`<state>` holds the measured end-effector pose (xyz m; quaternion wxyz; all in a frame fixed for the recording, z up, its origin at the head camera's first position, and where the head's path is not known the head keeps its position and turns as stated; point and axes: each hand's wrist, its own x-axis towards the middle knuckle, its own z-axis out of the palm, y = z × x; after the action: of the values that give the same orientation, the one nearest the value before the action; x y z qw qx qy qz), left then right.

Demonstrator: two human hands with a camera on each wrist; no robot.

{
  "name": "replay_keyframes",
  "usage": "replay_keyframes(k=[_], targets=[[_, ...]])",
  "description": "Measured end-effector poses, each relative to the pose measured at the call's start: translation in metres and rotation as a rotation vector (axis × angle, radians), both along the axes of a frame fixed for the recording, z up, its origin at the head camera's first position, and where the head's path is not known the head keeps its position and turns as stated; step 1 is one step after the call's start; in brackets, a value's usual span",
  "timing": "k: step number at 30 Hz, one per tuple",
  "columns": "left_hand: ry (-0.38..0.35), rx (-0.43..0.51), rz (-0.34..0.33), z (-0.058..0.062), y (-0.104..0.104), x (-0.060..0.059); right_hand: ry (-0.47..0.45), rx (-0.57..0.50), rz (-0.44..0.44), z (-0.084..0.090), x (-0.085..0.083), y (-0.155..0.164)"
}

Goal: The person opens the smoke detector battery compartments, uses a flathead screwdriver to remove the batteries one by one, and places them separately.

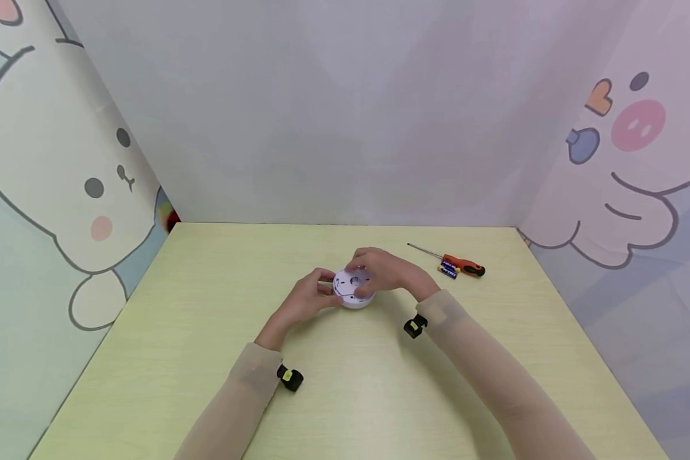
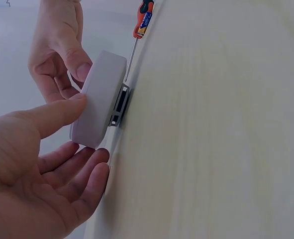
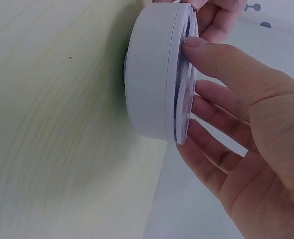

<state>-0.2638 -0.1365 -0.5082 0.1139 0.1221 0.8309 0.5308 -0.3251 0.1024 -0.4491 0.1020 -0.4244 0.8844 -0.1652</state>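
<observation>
White round device (image 1: pixel 353 287) sits mid-worktop (image 1: pixel 207 332), pinched at its rim by the fingers (image 2: pixel 62 112) of the left hand (image 1: pixel 303 300) and right hand (image 1: pixel 382 269), with a screwdriver (image 1: pixel 457 262) and 2 batteries (image 1: pixel 447 271) lying well apart.

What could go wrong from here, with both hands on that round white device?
The round white device is held only at its edge, by the left hand and the right hand, so it might slip or skid on the smooth table. The batteries lie loose beside the screwdriver near the right forearm; a sweep could roll them away.
</observation>
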Motion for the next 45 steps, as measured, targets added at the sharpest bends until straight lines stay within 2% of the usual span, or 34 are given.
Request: replay_keyframes(k=[7, 32, 45], targets=[[0.001, -0.002, -0.002, -0.0008, 0.001, -0.0002, -0.035, -0.012, 0.002, -0.0004, -0.0003, 0.0011], [-0.003, -0.015, 0.012, -0.0003, 0.0012, 0.0004, -0.052, 0.017, 0.026, 0.0045, -0.0021, -0.0018], [-0.011, -0.011, 0.016, -0.0001, 0.0009, 0.0002, -0.046, 0.027, 0.002, 0.0055, -0.0004, -0.0019]])
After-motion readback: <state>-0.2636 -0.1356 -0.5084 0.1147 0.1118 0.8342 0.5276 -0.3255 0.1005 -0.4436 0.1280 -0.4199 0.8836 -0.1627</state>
